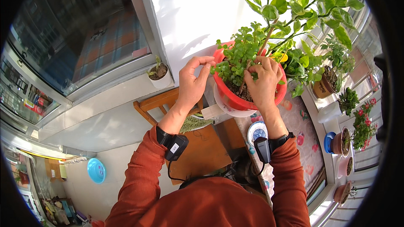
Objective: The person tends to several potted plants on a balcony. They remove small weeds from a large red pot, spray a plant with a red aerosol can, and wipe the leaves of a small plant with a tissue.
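Note:
A red pot (235, 100) holds a bushy plant with small round green leaves (237, 54) and a taller shrub with variegated leaves (294, 6). At the pot's left rim, my left hand (193, 82) has its thumb and index finger brought together beside the outermost leaves; whatever is between the tips is too small to make out. My right hand (264, 82) reaches over the front right of the pot. Its fingers are curled in a pinch around a stem (247, 68) of the small-leaved plant. Brown gritty soil (244, 93) shows below the leaves.
Under the pot is a white saucer (225, 106) on a table with a patterned cloth (309, 138). A blue-and-white dish (257, 131) lies nearer me. Several potted plants line the right ledge. A small white pot (162, 80) stands left, above a wooden chair (155, 103). A blue basin (97, 170) is on the floor.

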{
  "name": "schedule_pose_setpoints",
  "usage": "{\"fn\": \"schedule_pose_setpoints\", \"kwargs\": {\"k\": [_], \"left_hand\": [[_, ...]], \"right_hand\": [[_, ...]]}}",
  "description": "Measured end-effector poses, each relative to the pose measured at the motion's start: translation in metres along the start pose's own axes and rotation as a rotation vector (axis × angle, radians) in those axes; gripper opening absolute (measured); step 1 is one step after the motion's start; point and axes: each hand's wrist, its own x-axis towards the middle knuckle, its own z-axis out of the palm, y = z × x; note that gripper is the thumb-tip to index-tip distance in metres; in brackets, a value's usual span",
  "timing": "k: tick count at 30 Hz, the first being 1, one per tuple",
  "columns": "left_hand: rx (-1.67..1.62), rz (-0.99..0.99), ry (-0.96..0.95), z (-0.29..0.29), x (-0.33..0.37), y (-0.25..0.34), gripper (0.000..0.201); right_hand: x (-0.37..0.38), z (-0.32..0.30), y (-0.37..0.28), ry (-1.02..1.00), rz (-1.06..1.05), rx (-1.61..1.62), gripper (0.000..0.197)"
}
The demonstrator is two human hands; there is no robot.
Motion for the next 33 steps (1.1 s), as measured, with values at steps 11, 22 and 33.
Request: {"fn": "schedule_pose_setpoints", "kwargs": {"k": [11,22,33], "left_hand": [[-0.102,-0.201,0.078,-0.028,-0.052,-0.025,0.02],[-0.28,-0.717,0.125,-0.064,-0.164,-0.065,0.022],[-0.325,-0.684,-0.121,-0.029,-0.185,-0.041,0.022]], "right_hand": [[-0.048,-0.076,0.022,0.071,0.145,-0.013,0.029],[-0.216,-0.136,0.043,0.092,0.603,-0.022,0.017],[-0.296,-0.177,0.02,0.105,0.729,0.078,0.015]]}}
